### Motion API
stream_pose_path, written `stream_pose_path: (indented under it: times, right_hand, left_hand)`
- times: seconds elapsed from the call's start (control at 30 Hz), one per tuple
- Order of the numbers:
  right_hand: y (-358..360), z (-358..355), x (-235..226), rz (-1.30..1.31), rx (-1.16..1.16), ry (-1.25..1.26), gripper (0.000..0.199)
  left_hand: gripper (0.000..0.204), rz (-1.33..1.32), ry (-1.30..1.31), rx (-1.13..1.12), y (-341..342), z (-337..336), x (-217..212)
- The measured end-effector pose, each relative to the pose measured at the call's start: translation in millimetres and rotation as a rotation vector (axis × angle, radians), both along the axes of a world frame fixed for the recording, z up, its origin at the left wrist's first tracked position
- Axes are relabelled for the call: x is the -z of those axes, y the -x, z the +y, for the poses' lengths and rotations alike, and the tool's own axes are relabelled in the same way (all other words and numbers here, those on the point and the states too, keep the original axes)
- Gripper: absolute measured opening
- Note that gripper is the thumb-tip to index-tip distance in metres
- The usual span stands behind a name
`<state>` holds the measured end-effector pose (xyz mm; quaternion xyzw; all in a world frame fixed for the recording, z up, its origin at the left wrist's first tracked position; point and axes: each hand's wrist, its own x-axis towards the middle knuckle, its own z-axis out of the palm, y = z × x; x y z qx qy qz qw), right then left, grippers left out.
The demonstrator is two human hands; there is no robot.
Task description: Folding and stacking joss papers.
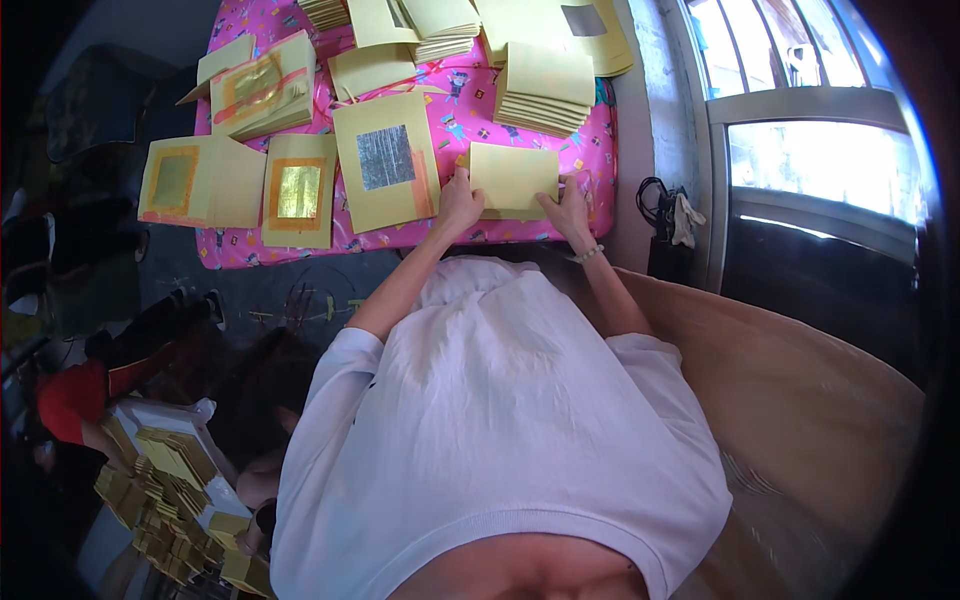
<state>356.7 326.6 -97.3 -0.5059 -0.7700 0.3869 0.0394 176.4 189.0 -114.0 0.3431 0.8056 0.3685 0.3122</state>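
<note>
A plain yellow sheet of joss paper [512, 180], seemingly folded, lies at the near right of the table before me. My left hand [463, 203] grips its left edge, and my right hand [568, 208], with a bracelet at the wrist, pinches its lower right corner. Just left of my left hand rests a larger yellow sheet with a silver foil square [386, 158]. Farther left are a sheet with a gold foil square [298, 192] framed in orange and a wider one [215, 185] of similar look. Beyond my hands sits a stack of folded yellow paper [545, 90].
A pink patterned cloth [455, 125] covers the table. More paper stacks [440, 22] lie at its far side, and a thick bundle [262, 88] at far left. A wall and barred window [780, 45] stand to the right. Lower left, a person in red [75, 400] handles yellow bundles.
</note>
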Motion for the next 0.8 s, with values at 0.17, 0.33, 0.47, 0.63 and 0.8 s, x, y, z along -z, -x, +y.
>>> stream_pose_path:
  times: [0.17,0.33,0.47,0.63,0.8]
  right_hand:
    - [1.3,-4.3,5.0,-0.065,-0.004,-0.043,0.058]
    - [4.7,-17.1,-0.3,-0.098,-0.121,-0.359,0.062]
    - [4.1,-12.0,8.8,-0.056,-0.087,-0.232,0.065]
    - [3.9,-2.9,11.6,-0.13,-0.125,-0.248,0.064]
    - [-0.6,21.3,20.9,-0.074,-0.115,-0.028,0.068]
  left_hand:
    - [0.033,0.107,0.038,0.018,-6.4,1.5,5.6]
    - [0.03,0.178,0.133,-0.014,-18.8,1.8,-0.6]
    - [0.031,0.441,0.062,-0.098,-26.9,-0.2,-0.2]
    - [0.037,0.483,0.016,0.247,-19.0,-2.2,0.1]
    - [0.042,0.337,-0.024,0.244,-5.8,-1.3,-3.4]
